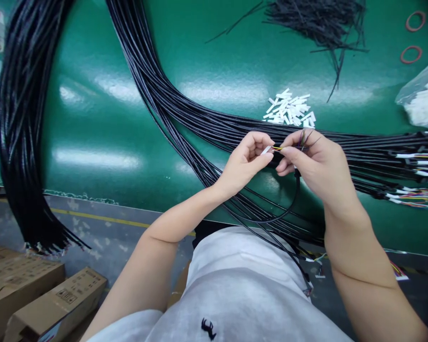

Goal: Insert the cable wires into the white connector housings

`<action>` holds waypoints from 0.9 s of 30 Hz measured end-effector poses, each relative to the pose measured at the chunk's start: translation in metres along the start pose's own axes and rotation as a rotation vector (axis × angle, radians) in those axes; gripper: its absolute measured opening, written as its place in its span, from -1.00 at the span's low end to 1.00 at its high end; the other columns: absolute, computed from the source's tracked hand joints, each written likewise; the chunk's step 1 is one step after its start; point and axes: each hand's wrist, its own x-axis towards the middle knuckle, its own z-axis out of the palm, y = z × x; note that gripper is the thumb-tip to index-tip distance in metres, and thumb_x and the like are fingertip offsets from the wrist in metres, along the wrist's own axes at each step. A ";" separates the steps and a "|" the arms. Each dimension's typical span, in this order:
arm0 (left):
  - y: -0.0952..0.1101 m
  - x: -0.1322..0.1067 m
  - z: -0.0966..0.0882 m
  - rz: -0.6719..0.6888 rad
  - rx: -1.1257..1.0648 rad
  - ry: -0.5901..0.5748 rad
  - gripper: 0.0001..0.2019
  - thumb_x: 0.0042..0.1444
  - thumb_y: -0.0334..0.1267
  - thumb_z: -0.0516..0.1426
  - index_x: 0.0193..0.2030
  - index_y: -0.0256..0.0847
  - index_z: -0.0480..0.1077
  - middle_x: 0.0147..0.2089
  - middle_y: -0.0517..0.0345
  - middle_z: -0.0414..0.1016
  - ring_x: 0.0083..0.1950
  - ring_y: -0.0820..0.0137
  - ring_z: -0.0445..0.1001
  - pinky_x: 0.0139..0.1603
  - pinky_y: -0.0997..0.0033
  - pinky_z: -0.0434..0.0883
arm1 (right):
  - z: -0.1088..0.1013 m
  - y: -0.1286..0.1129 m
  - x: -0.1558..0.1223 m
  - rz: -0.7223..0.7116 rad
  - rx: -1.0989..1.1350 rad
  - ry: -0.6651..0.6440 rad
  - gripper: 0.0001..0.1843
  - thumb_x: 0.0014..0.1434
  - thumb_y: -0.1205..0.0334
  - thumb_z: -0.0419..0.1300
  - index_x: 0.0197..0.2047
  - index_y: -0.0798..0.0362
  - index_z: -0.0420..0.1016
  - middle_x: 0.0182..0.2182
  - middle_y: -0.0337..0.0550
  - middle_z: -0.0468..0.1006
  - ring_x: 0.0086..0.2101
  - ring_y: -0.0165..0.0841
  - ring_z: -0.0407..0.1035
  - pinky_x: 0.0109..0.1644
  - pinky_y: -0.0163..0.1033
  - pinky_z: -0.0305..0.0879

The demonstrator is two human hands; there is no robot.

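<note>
My left hand (pixel 248 159) pinches a small white connector (pixel 266 150) between thumb and fingers. Right beside it, my right hand (pixel 312 161) is closed on the end of a black cable (pixel 295 199), whose thin coloured wires (pixel 278 148) reach toward the connector. The cable loops down from that hand toward my body. Both hands hover over a thick bundle of black cables (pixel 185 118) on the green table (pixel 103 123). A small pile of white connectors (pixel 290 110) lies just beyond my hands.
The cable bundle curves left and hangs off the table edge (pixel 24 142). Cable ends with coloured wires (pixel 419 183) lie at the right. Black ties (pixel 317 21), two red rubber bands (pixel 412 38) and a plastic bag of white parts (pixel 426 97) sit farther back. Cardboard boxes (pixel 32 294) stand on the floor.
</note>
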 end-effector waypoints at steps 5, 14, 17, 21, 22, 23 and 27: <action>-0.002 0.001 0.006 -0.066 -0.046 0.083 -0.55 0.10 0.03 0.46 -0.10 -0.12 0.37 -0.20 0.29 0.44 -0.23 0.61 0.43 -0.14 0.54 0.45 | 0.005 0.003 -0.002 -0.036 -0.029 0.027 -0.88 0.24 0.37 0.32 -0.27 -0.06 0.54 -0.61 -0.41 0.54 -0.61 -0.45 0.50 -0.48 -0.36 0.53; -0.004 0.001 0.011 -0.054 -0.049 0.164 -0.52 0.05 0.01 0.49 -0.18 -0.14 0.33 -0.18 0.29 0.43 -0.21 0.60 0.40 -0.10 0.53 0.44 | 0.014 0.002 -0.006 -0.025 0.015 0.050 -0.89 0.28 0.30 0.36 -0.26 -0.07 0.52 -0.58 -0.41 0.55 -0.59 -0.44 0.54 -0.47 -0.35 0.61; -0.007 0.001 0.010 -0.012 -0.014 0.158 -0.60 0.13 -0.11 0.44 -0.17 -0.14 0.31 -0.17 0.29 0.43 -0.17 0.60 0.42 -0.05 0.54 0.44 | 0.013 0.003 -0.004 0.007 0.027 0.033 -0.89 0.27 0.29 0.37 -0.27 -0.07 0.52 -0.58 -0.40 0.56 -0.59 -0.44 0.54 -0.50 -0.35 0.60; -0.010 0.001 0.010 -0.004 0.024 0.149 -0.69 0.18 -0.25 0.38 -0.15 -0.15 0.29 -0.20 0.29 0.43 -0.19 0.61 0.44 -0.08 0.55 0.43 | 0.010 0.010 -0.001 0.012 0.026 0.028 -0.91 0.25 0.32 0.33 -0.26 -0.07 0.53 -0.60 -0.41 0.52 -0.63 -0.45 0.47 -0.53 -0.35 0.53; -0.010 0.001 0.011 -0.012 0.032 0.147 -0.70 0.19 -0.27 0.36 -0.16 -0.15 0.29 -0.22 0.30 0.43 -0.21 0.61 0.44 -0.11 0.55 0.42 | 0.009 0.012 -0.001 -0.003 0.013 0.033 -0.91 0.25 0.33 0.32 -0.26 -0.07 0.53 -0.60 -0.41 0.50 -0.63 -0.46 0.45 -0.52 -0.34 0.52; -0.010 0.000 0.012 -0.023 0.040 0.145 -0.71 0.20 -0.28 0.35 -0.16 -0.15 0.28 -0.23 0.30 0.43 -0.22 0.61 0.43 -0.13 0.55 0.41 | 0.009 0.014 -0.001 -0.025 -0.010 0.049 -0.90 0.25 0.34 0.31 -0.25 -0.07 0.54 -0.59 -0.41 0.49 -0.62 -0.46 0.44 -0.50 -0.33 0.52; -0.006 -0.003 0.015 -0.088 0.052 0.110 -0.74 0.19 -0.34 0.31 -0.19 -0.15 0.26 -0.28 0.33 0.42 -0.29 0.62 0.38 -0.23 0.56 0.34 | 0.010 0.016 -0.002 -0.143 -0.144 0.158 -0.91 0.27 0.33 0.30 -0.24 -0.07 0.52 -0.42 -0.35 0.56 -0.55 -0.49 0.43 -0.47 -0.31 0.46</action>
